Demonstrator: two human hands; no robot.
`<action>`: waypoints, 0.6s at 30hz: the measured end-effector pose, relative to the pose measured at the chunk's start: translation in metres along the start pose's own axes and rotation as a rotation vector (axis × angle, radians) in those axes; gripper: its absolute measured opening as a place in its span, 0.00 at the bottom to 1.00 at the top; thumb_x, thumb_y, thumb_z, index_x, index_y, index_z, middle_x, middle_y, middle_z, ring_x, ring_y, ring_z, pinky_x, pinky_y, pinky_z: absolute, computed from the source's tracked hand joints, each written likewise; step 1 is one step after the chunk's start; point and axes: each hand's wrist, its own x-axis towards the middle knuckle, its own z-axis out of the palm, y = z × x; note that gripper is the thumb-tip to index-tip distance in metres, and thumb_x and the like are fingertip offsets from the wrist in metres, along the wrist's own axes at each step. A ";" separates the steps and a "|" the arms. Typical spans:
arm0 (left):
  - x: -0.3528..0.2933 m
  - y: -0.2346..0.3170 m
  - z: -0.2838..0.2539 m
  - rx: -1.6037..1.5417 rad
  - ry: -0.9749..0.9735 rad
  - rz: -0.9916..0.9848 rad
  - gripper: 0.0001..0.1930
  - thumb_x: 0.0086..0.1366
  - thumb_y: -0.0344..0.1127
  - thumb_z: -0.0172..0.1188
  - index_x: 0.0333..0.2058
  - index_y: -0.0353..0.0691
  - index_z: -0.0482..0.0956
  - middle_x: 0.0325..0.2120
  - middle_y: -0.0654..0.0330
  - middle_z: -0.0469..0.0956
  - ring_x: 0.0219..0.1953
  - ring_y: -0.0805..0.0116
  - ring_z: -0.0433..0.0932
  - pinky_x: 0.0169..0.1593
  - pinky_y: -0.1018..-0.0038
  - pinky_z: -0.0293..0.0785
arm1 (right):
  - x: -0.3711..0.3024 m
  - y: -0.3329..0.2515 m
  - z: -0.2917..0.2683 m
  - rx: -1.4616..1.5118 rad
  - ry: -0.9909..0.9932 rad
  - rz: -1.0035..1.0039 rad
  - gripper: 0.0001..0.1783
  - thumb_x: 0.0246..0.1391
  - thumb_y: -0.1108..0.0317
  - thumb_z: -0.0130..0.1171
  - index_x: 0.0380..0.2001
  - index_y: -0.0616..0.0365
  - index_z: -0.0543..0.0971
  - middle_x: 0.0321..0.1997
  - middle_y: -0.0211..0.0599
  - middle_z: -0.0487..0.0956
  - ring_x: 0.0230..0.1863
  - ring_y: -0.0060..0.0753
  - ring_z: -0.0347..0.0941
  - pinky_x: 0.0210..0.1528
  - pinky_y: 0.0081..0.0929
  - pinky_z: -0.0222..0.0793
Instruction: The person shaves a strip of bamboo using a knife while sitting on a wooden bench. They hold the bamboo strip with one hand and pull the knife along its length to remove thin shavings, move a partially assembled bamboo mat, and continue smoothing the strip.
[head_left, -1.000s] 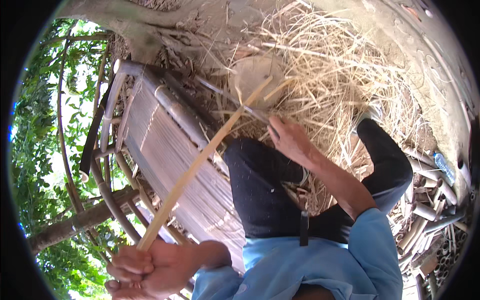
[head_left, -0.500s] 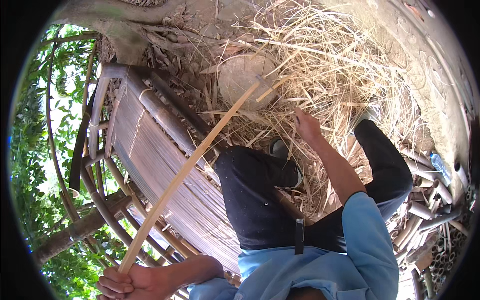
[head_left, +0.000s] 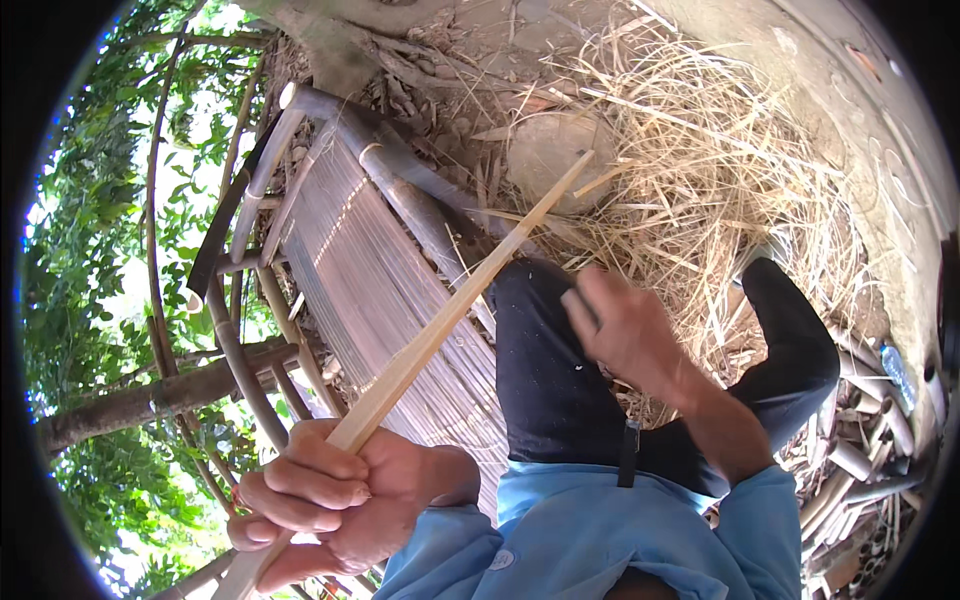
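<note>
A long pale strip of bamboo [head_left: 450,320] slants up from the lower left, with its tip over a round flat stone [head_left: 545,155]. The fingers of my left hand [head_left: 325,490] are wrapped round its near end, and the tail sticks out below the fist. My right hand [head_left: 635,335] is closed beside my left knee [head_left: 530,290], a short way right of the strip and apart from it. Something small and dark shows between its thumb and fingers; motion blur hides what it is.
A slatted bamboo bench [head_left: 360,240] stands on the left. Thin pale shavings [head_left: 720,170] lie heaped on the ground ahead and to the right. Cut bamboo pieces [head_left: 850,460] and a plastic bottle [head_left: 897,375] are at the far right, beside a pale wall.
My left hand has come up and right with the strip, closer to view. My right hand has drawn back from over the shavings to beside the knee. The view has shifted a little.
</note>
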 end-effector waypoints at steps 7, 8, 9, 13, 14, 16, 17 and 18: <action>-0.022 0.003 0.015 0.018 0.034 0.007 0.25 0.75 0.58 0.51 0.33 0.38 0.71 0.18 0.64 0.60 0.15 0.74 0.55 0.20 0.76 0.50 | -0.031 -0.068 -0.024 0.039 0.104 -0.295 0.05 0.60 0.70 0.58 0.34 0.58 0.73 0.27 0.38 0.72 0.21 0.34 0.76 0.16 0.33 0.73; -0.024 0.003 0.016 0.016 0.034 0.005 0.25 0.75 0.58 0.51 0.33 0.38 0.71 0.18 0.64 0.60 0.15 0.74 0.55 0.20 0.76 0.50 | -0.026 -0.046 -0.015 -0.017 0.042 -0.115 0.08 0.59 0.68 0.62 0.38 0.59 0.75 0.28 0.39 0.74 0.22 0.36 0.77 0.19 0.33 0.75; -0.023 0.009 0.014 0.061 0.032 0.025 0.24 0.75 0.57 0.51 0.34 0.39 0.71 0.18 0.64 0.60 0.15 0.74 0.55 0.20 0.76 0.50 | -0.022 -0.035 -0.004 -0.052 -0.034 0.044 0.13 0.58 0.66 0.65 0.42 0.61 0.78 0.29 0.40 0.75 0.23 0.38 0.77 0.23 0.32 0.76; -0.024 0.008 0.008 0.006 0.015 0.013 0.23 0.75 0.56 0.52 0.34 0.39 0.70 0.19 0.64 0.61 0.17 0.74 0.57 0.21 0.77 0.51 | -0.026 -0.019 0.002 -0.020 -0.027 0.112 0.13 0.57 0.67 0.65 0.43 0.61 0.78 0.29 0.40 0.75 0.23 0.36 0.77 0.23 0.32 0.77; -0.027 0.007 0.005 0.014 0.012 0.009 0.23 0.75 0.56 0.53 0.34 0.39 0.70 0.19 0.64 0.61 0.17 0.75 0.57 0.21 0.77 0.51 | -0.031 -0.024 0.004 -0.029 0.043 -0.037 0.11 0.59 0.68 0.63 0.41 0.61 0.76 0.28 0.42 0.75 0.23 0.37 0.77 0.23 0.33 0.77; -0.025 0.008 0.011 0.003 0.030 0.016 0.23 0.75 0.56 0.53 0.33 0.39 0.70 0.19 0.65 0.61 0.17 0.75 0.57 0.21 0.77 0.51 | -0.029 -0.012 0.013 -0.035 0.168 -0.244 0.08 0.61 0.69 0.61 0.36 0.59 0.73 0.25 0.44 0.73 0.22 0.38 0.76 0.19 0.36 0.74; -0.023 0.007 0.012 -0.009 0.044 0.017 0.23 0.75 0.55 0.53 0.33 0.39 0.70 0.19 0.65 0.61 0.17 0.75 0.57 0.21 0.77 0.51 | -0.022 0.013 0.022 -0.044 0.168 -0.234 0.08 0.61 0.69 0.61 0.36 0.59 0.73 0.25 0.44 0.73 0.22 0.38 0.76 0.19 0.36 0.74; -0.021 0.007 0.008 0.041 0.008 0.020 0.22 0.74 0.54 0.55 0.33 0.39 0.70 0.19 0.65 0.61 0.17 0.74 0.57 0.21 0.77 0.51 | -0.012 0.046 0.030 -0.094 0.043 0.011 0.07 0.60 0.69 0.63 0.36 0.59 0.74 0.25 0.44 0.75 0.22 0.38 0.77 0.19 0.36 0.74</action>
